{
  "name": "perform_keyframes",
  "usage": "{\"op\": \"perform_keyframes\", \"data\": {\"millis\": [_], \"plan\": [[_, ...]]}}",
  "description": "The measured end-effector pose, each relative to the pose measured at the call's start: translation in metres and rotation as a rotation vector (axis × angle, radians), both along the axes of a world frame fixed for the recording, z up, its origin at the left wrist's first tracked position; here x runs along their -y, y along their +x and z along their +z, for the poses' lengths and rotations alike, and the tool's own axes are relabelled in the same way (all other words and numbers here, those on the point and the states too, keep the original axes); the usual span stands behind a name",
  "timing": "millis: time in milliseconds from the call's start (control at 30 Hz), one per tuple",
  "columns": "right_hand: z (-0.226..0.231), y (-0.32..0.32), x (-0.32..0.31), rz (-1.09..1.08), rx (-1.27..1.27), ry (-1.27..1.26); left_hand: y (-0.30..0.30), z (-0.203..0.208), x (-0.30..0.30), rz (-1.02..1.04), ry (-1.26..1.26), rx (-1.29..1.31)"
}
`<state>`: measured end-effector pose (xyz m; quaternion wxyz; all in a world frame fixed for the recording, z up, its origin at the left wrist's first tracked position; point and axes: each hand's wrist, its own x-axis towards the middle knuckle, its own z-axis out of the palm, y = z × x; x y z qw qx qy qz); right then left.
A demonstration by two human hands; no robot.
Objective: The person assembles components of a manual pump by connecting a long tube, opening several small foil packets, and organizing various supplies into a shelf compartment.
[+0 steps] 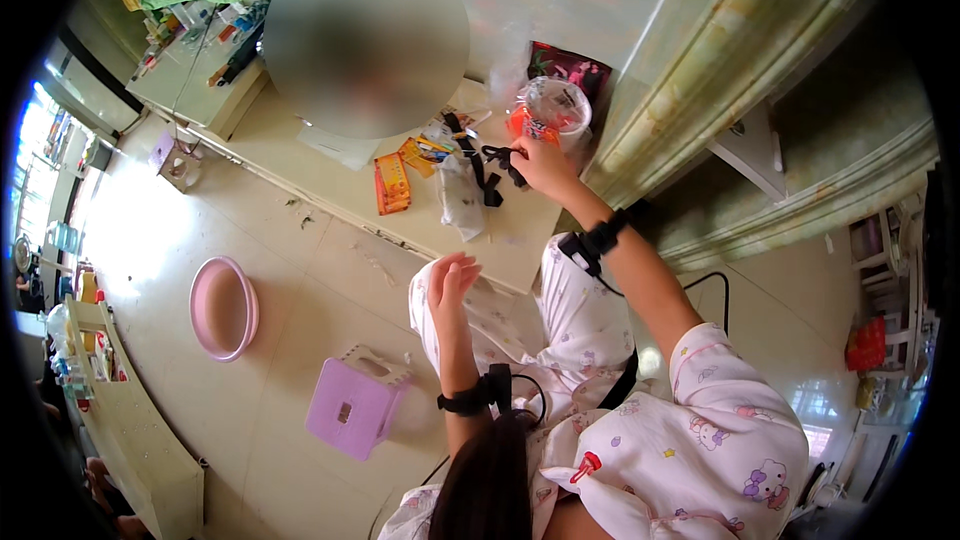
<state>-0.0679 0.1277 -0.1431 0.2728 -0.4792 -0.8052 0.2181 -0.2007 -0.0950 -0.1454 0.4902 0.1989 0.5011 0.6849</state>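
Observation:
At the low cream table (520, 240), my right hand (541, 166) pinches a bundled black cord (498, 154) just above the tabletop. Beside that hand stands a white bin (560, 105) lined with clear plastic, with an orange-red wrapper (530, 127) at its near side. A crumpled clear plastic bag (459, 195) and a black strap (491, 190) lie left of the cord. Farther left are orange-and-yellow packets (392, 184). My left hand (451, 281) is raised over my knee, fingers stretched out, holding nothing.
A dark printed box (570, 68) stands behind the bin, near a long pale curtain (720, 70) on the right. On the floor to the left are a pink basin (223, 308) and a purple stool (350, 408). A blurred round patch covers the table's back.

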Motion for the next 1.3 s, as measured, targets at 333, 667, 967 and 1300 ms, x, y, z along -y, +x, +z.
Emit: {"op": "perform_keyframes", "data": {"millis": [333,667,967,1300], "plan": [[0.047,0.073,0.131,0.027,-0.67,-0.394,0.071,0.021,-0.05,-0.287,0.149,0.02],[0.049,0.124,0.155,-0.057,-1.982,-0.842,0.078,0.01,-0.051,-0.404,0.345,0.421],[0.09,0.196,0.166,-0.021,-1.984,-0.412,0.07,0.042,-0.057,-0.556,-0.028,-0.871],[0.108,0.267,0.193,-0.245,-1.867,0.047,0.057,0.024,-0.067,-0.704,0.224,-0.545]]}}
